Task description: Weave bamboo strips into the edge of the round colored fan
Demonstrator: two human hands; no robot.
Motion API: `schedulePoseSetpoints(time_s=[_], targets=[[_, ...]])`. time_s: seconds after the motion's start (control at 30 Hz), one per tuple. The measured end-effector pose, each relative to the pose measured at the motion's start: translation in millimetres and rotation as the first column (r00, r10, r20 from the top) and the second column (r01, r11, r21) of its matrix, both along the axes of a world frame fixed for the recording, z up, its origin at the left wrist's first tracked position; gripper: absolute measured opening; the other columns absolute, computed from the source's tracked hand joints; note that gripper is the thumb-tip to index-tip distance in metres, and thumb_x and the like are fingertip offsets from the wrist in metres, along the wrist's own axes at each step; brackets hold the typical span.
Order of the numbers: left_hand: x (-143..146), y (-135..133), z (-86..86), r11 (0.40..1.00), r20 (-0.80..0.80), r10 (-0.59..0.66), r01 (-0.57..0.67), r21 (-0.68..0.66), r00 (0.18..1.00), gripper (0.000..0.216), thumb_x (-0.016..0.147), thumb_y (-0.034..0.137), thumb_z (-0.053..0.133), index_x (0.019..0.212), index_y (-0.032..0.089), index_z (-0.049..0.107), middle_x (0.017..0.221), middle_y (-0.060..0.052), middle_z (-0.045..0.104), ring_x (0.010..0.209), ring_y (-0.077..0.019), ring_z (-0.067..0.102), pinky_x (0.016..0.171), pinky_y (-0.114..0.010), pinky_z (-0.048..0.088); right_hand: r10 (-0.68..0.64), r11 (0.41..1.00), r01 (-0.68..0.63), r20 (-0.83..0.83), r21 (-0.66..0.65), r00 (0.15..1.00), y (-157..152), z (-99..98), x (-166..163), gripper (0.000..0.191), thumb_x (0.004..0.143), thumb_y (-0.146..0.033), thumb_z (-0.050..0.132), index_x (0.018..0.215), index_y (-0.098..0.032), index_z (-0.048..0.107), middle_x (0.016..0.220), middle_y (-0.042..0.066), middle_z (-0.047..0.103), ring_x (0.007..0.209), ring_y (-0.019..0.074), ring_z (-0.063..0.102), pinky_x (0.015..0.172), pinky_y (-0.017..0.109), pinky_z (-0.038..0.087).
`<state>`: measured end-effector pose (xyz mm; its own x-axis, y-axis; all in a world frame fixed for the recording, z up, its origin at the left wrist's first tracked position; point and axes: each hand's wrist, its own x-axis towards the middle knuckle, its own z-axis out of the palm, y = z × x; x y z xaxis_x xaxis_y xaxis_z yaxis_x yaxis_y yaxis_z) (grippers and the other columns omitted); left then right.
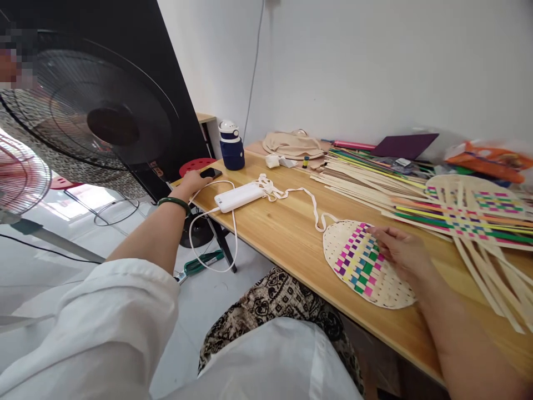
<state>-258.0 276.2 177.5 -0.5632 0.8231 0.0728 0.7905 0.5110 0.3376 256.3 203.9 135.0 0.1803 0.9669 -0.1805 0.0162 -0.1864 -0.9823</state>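
My left hand (pixel 192 183), with a green bangle on the wrist, reaches to the table's far left corner. Its fingers close on the near end of a dark phone (pixel 211 173); some fingertips are hidden. My right hand (pixel 397 250) has thumb and fingers pinched at the upper right of an oval woven mat (pixel 362 266). That mat lies flat on the table, pale with pink, purple, yellow, blue and green checks and stitching round its rim. From its top, a white braided cord (pixel 310 194) runs to a white power bank (pixel 239 197), which has a cable looping over the table edge.
A blue bottle (pixel 232 153) stands at the back left. Along the wall lie loose strips (pixel 362 180), a half-woven piece (pixel 468 219), a beige cloth bag (pixel 291 145), a purple sheet (pixel 403 145) and an orange plastic bag (pixel 487 158). A large black fan (pixel 112 125) stands to the left.
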Motion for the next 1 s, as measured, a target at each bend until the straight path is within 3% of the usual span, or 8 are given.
schedulePoseSetpoints(time_s=[0.23, 0.43, 0.67, 0.77, 1.0], targets=[[-22, 8, -13.7, 0.995, -0.09, -0.06, 0.052, -0.086, 0.994, 0.057, 0.076, 0.042, 0.063, 0.125, 0.015, 0.058, 0.125, -0.016, 0.061, 0.114, -0.0326, 0.058, 0.09, -0.034, 0.047, -0.046, 0.999, 0.046, -0.008, -0.005, 0.999, 2, -1.9, 0, 0.045, 0.039, -0.032, 0.089, 0.072, -0.012, 0.066, 0.05, -0.007, 0.039, 0.044, 0.0017, 0.029, 0.034, 0.011, 0.023], [-30, 17, -17.7, 0.988, -0.136, -0.088, 0.069, -0.136, 0.987, 0.059, 0.077, 0.044, 0.058, 0.126, 0.01, 0.057, 0.124, -0.019, 0.061, 0.111, -0.0316, 0.06, 0.086, -0.033, 0.048, -0.069, 0.997, 0.069, 0.013, -0.033, 0.998, 1, 0.3, -2, 0.046, 0.038, -0.035, 0.089, 0.071, -0.013, 0.067, 0.051, -0.006, 0.04, 0.045, 0.0016, 0.03, 0.035, 0.01, 0.025], [-39, 22, -14.2, 0.975, -0.167, -0.154, 0.123, -0.183, 0.974, 0.056, 0.071, 0.047, 0.061, 0.114, 0.011, 0.066, 0.116, -0.019, 0.065, 0.105, -0.0338, 0.062, 0.086, -0.034, 0.048, -0.077, 0.996, 0.078, 0.023, -0.036, 0.997, 1, 0.8, -3, 0.044, 0.04, -0.04, 0.088, 0.068, -0.014, 0.066, 0.05, -0.005, 0.039, 0.044, 0.0023, 0.029, 0.034, 0.011, 0.023], [-41, 22, -11.7, 0.975, -0.176, -0.154, 0.121, -0.184, 0.972, 0.057, 0.069, 0.049, 0.062, 0.112, 0.011, 0.066, 0.113, -0.019, 0.066, 0.103, -0.0351, 0.062, 0.085, -0.036, 0.049, -0.078, 0.996, 0.079, 0.027, -0.05, 0.997, 1, 0.3, -3, 0.044, 0.042, -0.041, 0.087, 0.069, -0.014, 0.066, 0.049, -0.005, 0.039, 0.044, 0.0018, 0.03, 0.035, 0.011, 0.024], [-39, 20, -14.9, 0.988, -0.211, -0.135, 0.114, -0.107, 0.968, 0.069, 0.068, 0.048, 0.064, 0.126, 0.011, 0.056, 0.128, -0.018, 0.058, 0.116, -0.0361, 0.055, 0.093, -0.037, 0.046, -0.089, 0.995, 0.091, 0.031, -0.048, 0.996, 2, -0.9, -3, 0.044, 0.042, -0.041, 0.088, 0.068, -0.013, 0.066, 0.05, -0.005, 0.038, 0.045, 0.0019, 0.029, 0.035, 0.011, 0.023]])
